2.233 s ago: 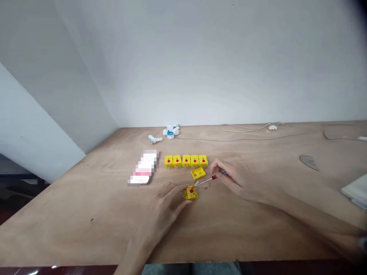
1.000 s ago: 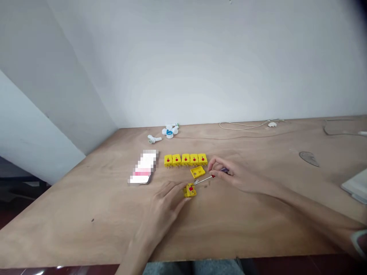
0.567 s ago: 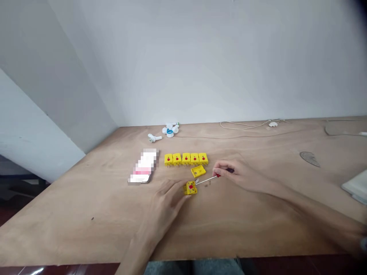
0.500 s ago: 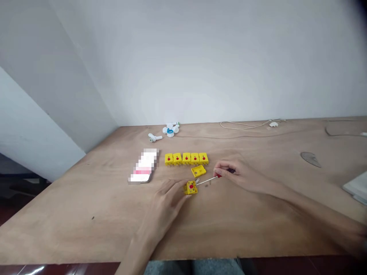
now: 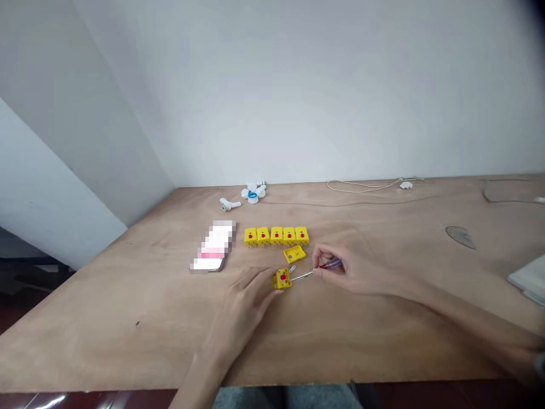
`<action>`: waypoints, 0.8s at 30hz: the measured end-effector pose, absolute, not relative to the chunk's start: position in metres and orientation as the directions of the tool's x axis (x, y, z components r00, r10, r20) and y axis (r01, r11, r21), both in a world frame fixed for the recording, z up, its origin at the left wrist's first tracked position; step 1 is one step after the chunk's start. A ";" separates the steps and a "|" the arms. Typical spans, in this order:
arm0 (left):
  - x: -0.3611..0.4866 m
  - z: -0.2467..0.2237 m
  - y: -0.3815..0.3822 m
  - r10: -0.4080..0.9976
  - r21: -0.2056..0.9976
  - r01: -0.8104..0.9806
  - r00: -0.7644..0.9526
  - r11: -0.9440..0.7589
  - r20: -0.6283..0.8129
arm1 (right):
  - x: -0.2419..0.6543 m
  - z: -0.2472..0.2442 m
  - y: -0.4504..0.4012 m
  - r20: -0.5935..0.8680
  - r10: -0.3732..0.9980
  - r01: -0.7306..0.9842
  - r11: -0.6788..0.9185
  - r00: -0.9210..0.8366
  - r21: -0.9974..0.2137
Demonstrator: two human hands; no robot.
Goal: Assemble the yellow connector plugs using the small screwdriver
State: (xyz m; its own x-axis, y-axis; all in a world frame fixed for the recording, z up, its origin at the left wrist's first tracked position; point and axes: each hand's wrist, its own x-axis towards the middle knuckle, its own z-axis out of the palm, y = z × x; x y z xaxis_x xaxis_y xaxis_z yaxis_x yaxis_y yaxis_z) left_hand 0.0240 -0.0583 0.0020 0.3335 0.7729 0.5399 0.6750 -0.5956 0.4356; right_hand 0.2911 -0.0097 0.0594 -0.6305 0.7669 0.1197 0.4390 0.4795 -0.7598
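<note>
Head view: the right hand (image 5: 351, 267) grasps a small red-handled screwdriver (image 5: 331, 263) between thumb and fingers, its shaft tip meeting a yellow thermocouple plug (image 5: 281, 279) on the plywood table (image 5: 128, 318). The left hand (image 5: 242, 301) lies open, fingertips touching that plug (its interior too small to tell). A loose yellow plug cover (image 5: 294, 254) lies just beyond, near a row of five yellow plugs (image 5: 276, 236).
</note>
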 end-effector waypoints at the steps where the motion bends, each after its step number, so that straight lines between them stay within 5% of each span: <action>1: 0.024 0.002 -0.059 0.773 0.435 0.676 0.334 -0.595 0.539 | 0.292 0.059 -0.011 0.137 0.755 0.434 0.505 -0.641 -0.746; 8: 0.023 0.001 -0.058 0.795 0.444 0.691 0.326 -0.570 0.513 | 0.296 0.059 -0.012 0.231 0.685 0.473 0.670 -0.691 -0.573; 14: 0.023 0.000 -0.057 0.788 0.441 0.687 0.325 -0.577 0.524 | 0.298 0.056 -0.008 0.424 0.489 0.366 0.866 -0.762 -0.340; 24: 0.023 0.001 -0.057 0.785 0.456 0.670 0.328 -0.586 0.526 | 0.289 0.052 -0.001 0.294 0.659 0.617 0.752 -0.692 -0.233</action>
State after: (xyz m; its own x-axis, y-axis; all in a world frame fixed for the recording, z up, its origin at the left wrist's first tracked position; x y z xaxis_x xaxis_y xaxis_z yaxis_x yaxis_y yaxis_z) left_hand 0.0231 -0.0566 0.0005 0.3280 0.7847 0.5261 0.6697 -0.5859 0.4564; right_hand 0.2894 -0.0010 0.0521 -0.6919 0.6593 0.2944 0.6169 0.7516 -0.2335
